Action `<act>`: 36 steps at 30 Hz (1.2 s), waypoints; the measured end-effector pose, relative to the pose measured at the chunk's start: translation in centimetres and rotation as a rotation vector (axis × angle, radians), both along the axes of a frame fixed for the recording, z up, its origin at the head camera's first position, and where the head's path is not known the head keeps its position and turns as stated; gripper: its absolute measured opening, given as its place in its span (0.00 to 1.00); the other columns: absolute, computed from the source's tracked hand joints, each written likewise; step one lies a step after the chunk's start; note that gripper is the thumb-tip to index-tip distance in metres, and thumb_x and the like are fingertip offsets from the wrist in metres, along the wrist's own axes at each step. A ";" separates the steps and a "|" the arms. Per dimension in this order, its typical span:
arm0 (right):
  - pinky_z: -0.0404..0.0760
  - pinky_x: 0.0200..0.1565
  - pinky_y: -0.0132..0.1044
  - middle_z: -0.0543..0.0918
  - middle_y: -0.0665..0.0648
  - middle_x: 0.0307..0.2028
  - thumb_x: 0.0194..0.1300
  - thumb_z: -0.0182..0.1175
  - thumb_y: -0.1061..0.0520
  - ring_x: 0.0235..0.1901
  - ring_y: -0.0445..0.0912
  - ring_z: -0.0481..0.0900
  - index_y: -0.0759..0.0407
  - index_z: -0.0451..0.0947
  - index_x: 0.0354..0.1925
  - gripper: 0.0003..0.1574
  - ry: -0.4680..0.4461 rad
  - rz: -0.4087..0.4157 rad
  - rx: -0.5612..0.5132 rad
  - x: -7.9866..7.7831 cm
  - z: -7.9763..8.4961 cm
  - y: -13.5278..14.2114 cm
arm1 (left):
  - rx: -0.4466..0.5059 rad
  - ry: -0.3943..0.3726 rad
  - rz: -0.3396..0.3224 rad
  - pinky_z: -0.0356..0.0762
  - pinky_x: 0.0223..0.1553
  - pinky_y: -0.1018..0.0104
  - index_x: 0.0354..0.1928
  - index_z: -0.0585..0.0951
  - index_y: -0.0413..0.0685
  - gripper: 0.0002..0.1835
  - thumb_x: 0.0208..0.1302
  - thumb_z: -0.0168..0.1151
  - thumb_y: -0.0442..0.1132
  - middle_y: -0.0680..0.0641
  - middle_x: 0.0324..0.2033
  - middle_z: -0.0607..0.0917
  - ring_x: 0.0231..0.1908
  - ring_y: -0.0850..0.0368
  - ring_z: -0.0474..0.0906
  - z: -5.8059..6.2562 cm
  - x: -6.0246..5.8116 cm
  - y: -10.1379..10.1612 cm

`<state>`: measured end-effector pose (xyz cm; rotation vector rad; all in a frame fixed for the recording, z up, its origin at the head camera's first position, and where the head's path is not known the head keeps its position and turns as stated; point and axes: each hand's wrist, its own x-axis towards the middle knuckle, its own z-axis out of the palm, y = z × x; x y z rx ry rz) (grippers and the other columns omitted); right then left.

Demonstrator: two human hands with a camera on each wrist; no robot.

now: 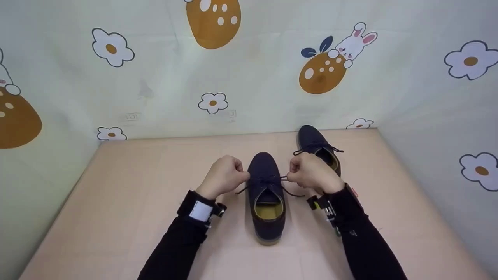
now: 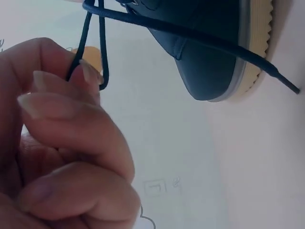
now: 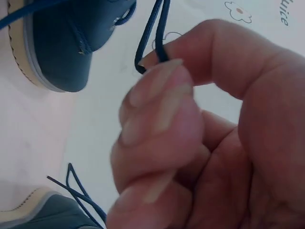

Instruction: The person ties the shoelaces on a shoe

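Note:
A dark navy lace-up shoe (image 1: 263, 165) with a yellowish insole stands in the middle, toe pointing away. Left of its laces, my left hand (image 1: 225, 177) pinches a loop of the shoelace (image 2: 104, 57) between thumb and fingertip, other fingers curled. On the opposite side my right hand (image 1: 314, 173) pinches another lace loop (image 3: 148, 36). Both loops run from the bow over the shoe's tongue. A loose lace end (image 1: 293, 193) trails out on each side. In the left wrist view, one lace end (image 2: 200, 37) crosses the shoe's dark side.
Beyond my right hand sits a second navy shoe (image 1: 310, 135), its lace tied in a bow and its heel partly hidden by that hand. A pale pinkish surface (image 1: 148, 167) lies beneath. Patterned cloth walls (image 1: 264, 77) rise at the back and both sides.

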<state>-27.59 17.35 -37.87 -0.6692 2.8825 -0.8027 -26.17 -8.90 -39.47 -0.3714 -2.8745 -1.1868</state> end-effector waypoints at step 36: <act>0.65 0.22 0.31 0.68 0.40 0.13 0.73 0.57 0.52 0.15 0.37 0.67 0.49 0.68 0.17 0.25 -0.010 0.291 -0.020 0.2 0.3 1.0 | -0.018 -0.140 -0.477 0.61 0.18 0.71 0.22 0.75 0.47 0.17 0.71 0.57 0.42 0.59 0.15 0.71 0.15 0.64 0.66 -0.2 -0.8 -1.9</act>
